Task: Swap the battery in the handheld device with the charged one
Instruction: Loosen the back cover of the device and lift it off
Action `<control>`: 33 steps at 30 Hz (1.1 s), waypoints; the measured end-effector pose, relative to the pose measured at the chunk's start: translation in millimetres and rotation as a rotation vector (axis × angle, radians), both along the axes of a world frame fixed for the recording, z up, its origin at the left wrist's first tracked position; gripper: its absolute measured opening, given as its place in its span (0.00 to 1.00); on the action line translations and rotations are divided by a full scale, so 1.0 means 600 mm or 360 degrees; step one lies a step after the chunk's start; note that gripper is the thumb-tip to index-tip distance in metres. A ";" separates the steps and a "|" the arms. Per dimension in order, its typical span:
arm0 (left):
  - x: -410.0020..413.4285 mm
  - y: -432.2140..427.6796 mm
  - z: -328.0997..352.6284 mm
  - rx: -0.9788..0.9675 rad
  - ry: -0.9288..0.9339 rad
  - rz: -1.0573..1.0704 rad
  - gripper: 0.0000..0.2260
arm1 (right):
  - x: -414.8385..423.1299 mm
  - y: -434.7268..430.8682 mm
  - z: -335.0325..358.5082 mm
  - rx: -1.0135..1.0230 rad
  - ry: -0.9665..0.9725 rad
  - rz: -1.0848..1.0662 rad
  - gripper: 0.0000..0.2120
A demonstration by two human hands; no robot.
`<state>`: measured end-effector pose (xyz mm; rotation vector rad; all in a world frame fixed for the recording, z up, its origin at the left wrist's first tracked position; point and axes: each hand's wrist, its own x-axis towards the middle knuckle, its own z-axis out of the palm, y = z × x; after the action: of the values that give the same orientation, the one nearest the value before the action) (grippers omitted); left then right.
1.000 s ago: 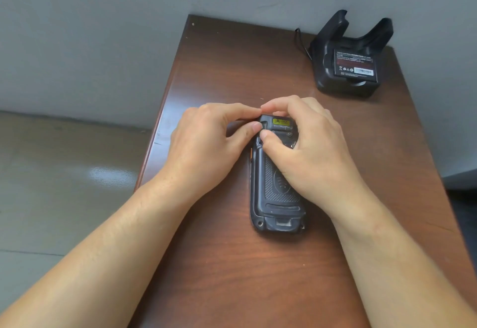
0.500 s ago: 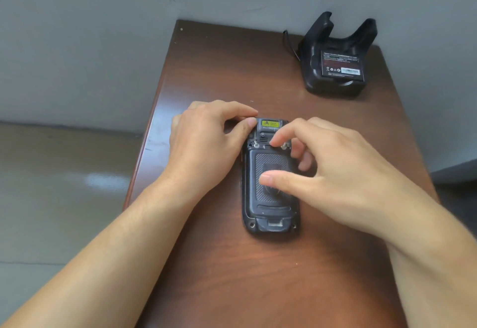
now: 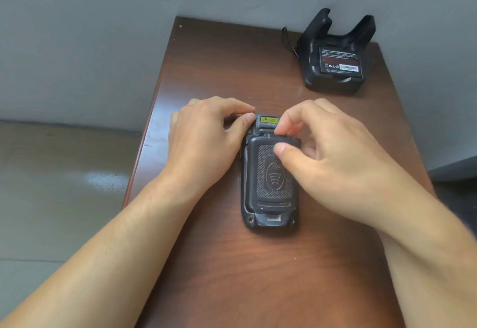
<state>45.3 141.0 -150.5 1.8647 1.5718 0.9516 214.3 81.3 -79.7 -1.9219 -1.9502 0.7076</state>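
Note:
A black handheld device [image 3: 268, 220] lies face down on the brown table [image 3: 219, 69], its yellow-labelled top end pointing away from me. Its textured battery cover [image 3: 260, 172] is tilted, the far right corner raised off the body. My right hand [image 3: 333, 160] pinches that raised top edge between thumb and forefinger. My left hand [image 3: 206, 147] presses against the device's upper left side, thumb tip by the yellow label. The battery under the cover is hidden. Another battery [image 3: 339, 62] with a white label sits in the black charging cradle [image 3: 333, 82] at the far right.
A black cable [image 3: 287, 41] runs from the cradle toward the grey wall. The table's left edge drops to a shiny grey floor [image 3: 64, 185]. Bare wood lies between the device and the cradle and in front of the device.
My right hand has shifted from the cover's middle to its top edge and pinched it. The cover's far right corner has come up from the device. My left hand has stayed put.

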 end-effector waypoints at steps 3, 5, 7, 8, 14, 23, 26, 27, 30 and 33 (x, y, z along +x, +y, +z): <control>-0.001 0.002 -0.001 -0.0011 0.0003 -0.0003 0.10 | 0.010 0.003 -0.001 -0.0002 0.0108 -0.0007 0.04; 0.000 0.002 -0.001 -0.0022 0.0003 -0.0001 0.11 | 0.016 0.006 -0.007 -0.0026 0.0264 -0.0005 0.04; 0.000 0.002 0.000 -0.0035 -0.0005 0.0003 0.11 | 0.022 0.008 -0.014 -0.0028 0.0374 -0.0004 0.05; 0.001 0.003 0.000 -0.0037 -0.0008 0.0001 0.11 | 0.024 0.008 -0.016 -0.0020 0.0413 -0.0005 0.04; 0.002 0.004 0.000 -0.0029 -0.0011 0.0020 0.11 | 0.032 0.009 -0.017 0.0001 0.0540 0.0015 0.03; 0.001 0.002 -0.001 -0.0072 -0.0017 -0.0023 0.11 | 0.071 -0.002 0.023 0.0007 0.1003 -0.0075 0.05; 0.000 0.004 0.000 -0.0082 0.0002 -0.0047 0.11 | 0.102 -0.009 0.029 0.0053 0.0948 -0.0177 0.08; 0.000 0.004 0.000 -0.0084 0.0003 -0.0053 0.11 | 0.111 -0.012 0.028 0.0043 0.0897 -0.0211 0.09; -0.001 0.003 0.000 -0.0083 -0.0021 -0.0054 0.11 | 0.137 -0.017 0.015 -0.0015 0.0810 -0.0310 0.05; -0.001 0.004 0.000 -0.0087 -0.0013 -0.0058 0.11 | 0.154 -0.020 0.001 -0.0095 0.0686 -0.0372 0.07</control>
<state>44.5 143.6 -150.4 1.8432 1.5386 0.8902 306.6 69.3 -79.3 -1.8042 -1.4357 1.0185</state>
